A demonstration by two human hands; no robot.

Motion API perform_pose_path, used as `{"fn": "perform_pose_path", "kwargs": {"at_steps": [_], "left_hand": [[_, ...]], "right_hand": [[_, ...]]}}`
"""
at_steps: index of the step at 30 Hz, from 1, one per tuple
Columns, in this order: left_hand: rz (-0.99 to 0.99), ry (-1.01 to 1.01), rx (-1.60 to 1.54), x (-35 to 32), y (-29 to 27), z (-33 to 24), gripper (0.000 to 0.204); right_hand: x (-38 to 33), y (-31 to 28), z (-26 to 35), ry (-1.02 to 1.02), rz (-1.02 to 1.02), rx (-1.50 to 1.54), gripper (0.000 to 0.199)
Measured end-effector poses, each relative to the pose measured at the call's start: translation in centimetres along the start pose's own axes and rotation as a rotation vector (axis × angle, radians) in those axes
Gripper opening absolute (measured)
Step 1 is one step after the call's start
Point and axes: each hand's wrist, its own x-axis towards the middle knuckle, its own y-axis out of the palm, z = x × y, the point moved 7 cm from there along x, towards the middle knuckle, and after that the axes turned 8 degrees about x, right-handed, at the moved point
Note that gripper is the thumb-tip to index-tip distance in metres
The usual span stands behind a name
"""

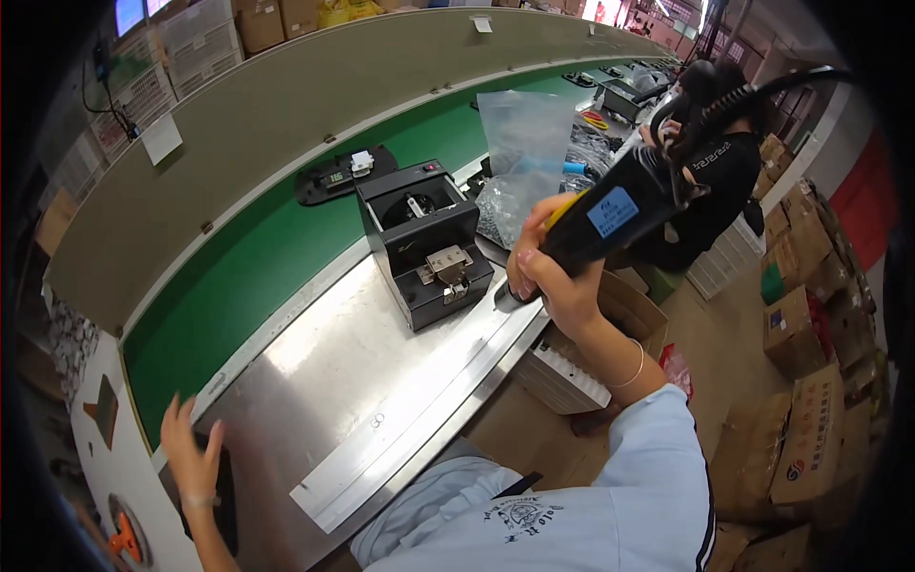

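Observation:
My right hand (pixel 562 281) is wrapped round a black electric screwdriver (pixel 577 234) with a blue label, its tip slanting down to the left over the edge of the metal bench (pixel 315 391). A dark cord joins its upper end. At the left, my left hand (pixel 193 458) has its fingers apart and looks slightly blurred. Beside and partly behind it lies a dark flat piece (pixel 226 486); whether the two touch, I cannot tell. A black box-shaped device (pixel 410 248) with a metal clamp on its front stands mid-bench.
A green conveyor belt (pixel 229 296) runs along the bench's far side, carrying a black oval panel (pixel 319 189). Plastic bags (pixel 524 129) lie right of the device. A person in black (pixel 720 172) is at the far right. Cardboard boxes (pixel 810 439) stack along the right floor.

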Motion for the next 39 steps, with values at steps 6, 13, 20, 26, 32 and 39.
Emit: {"fn": "perform_pose_path", "kwargs": {"at_steps": [6,13,20,26,32,39], "left_hand": [[0.132,-0.155,-0.014,-10.2,2.5,8.8,0.054],[0.161,0.028,-0.256,-4.1,3.6,-0.9,0.054],[0.188,0.377,-0.255,1.9,5.6,-12.5,0.063],[0.162,0.483,-0.150,3.7,6.3,-17.3,0.060],[0.174,0.421,-0.377,4.4,6.3,-16.8,0.067],[0.065,0.344,-0.514,4.8,6.3,-15.6,0.060]], "right_hand": [[2.5,1.0,-1.2,-0.020,-0.023,0.008,0.030],[3.6,0.4,-1.4,-0.046,-0.012,-0.058,0.023],[4.5,2.1,-2.8,-0.023,0.052,0.042,0.021],[4.8,3.3,-4.9,0.021,0.070,-0.019,0.020],[5.0,2.9,-5.2,0.076,0.017,-0.008,0.018],[3.0,7.6,-3.8,0.079,0.105,0.064,0.024]]}}
